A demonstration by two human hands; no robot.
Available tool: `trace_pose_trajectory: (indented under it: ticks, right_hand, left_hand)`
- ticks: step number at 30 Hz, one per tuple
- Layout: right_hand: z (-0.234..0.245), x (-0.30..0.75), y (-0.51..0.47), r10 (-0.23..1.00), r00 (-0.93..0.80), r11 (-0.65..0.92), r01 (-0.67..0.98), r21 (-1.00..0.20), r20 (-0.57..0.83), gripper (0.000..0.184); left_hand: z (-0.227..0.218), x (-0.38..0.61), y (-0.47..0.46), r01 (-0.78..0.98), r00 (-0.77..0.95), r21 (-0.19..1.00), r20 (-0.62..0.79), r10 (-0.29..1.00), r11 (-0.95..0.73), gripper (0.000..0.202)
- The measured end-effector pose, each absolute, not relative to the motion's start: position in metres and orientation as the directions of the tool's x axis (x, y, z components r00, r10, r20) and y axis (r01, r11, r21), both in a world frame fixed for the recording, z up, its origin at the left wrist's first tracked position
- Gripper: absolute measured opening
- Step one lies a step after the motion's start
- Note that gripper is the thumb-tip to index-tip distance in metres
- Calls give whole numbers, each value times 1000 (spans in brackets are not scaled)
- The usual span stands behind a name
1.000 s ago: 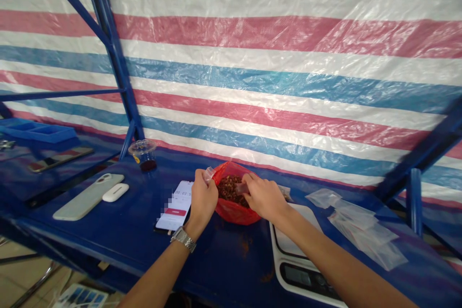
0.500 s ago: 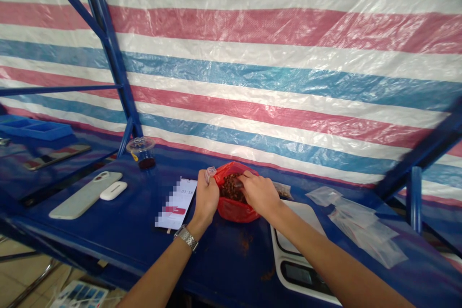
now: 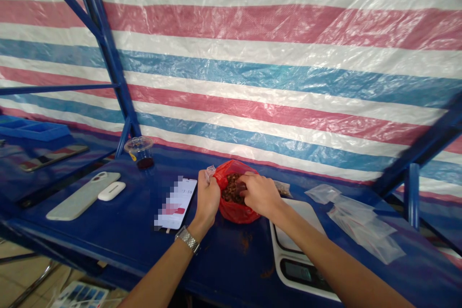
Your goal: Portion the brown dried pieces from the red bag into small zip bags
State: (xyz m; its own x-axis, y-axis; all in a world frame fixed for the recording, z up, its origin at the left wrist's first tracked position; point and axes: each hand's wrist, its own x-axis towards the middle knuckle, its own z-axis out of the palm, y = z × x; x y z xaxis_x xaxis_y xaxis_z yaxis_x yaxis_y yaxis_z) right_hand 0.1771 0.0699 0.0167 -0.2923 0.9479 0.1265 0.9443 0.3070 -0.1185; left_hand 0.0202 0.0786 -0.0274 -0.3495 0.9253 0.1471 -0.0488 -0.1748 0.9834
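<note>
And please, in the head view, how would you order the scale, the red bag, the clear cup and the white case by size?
1. Scale, though partly covered
2. Red bag
3. Clear cup
4. White case

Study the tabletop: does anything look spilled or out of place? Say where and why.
Brownish residue marks the blue table in front of the red bag, with another patch beside the white scale. It looks odd outside the bag, possibly spilled from its brown contents.
</note>
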Motion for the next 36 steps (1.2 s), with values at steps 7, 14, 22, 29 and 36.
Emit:
trace_pose_trajectory:
  ticks: [7, 14, 22, 29, 36]
  right_hand:
    - [16, 177, 69, 918, -352, 387, 895, -221, 183, 24]
    - [20, 193, 65, 958, -242, 286, 813, -506, 153, 23]
    - [33, 223, 73, 945, -281, 311, 606, -732, 168, 25]
    - [66, 226, 60, 897, -359, 415, 490, -766, 257, 26]
    - [83, 205, 46, 844, -397, 535, 655, -533, 360, 31]
  left_hand:
    - [-23, 22, 77, 46, -320, 984, 176, 931, -171, 13]
    - [-12, 9, 79, 375, -374, 898, 374, 849, -230, 12]
    - [18, 14, 55, 465, -234, 816, 486, 842, -342, 22]
    - [21, 31, 44, 618, -36, 741, 361, 932, -263, 29]
    - [15, 32, 48, 751, 27, 598, 396, 918, -280, 31]
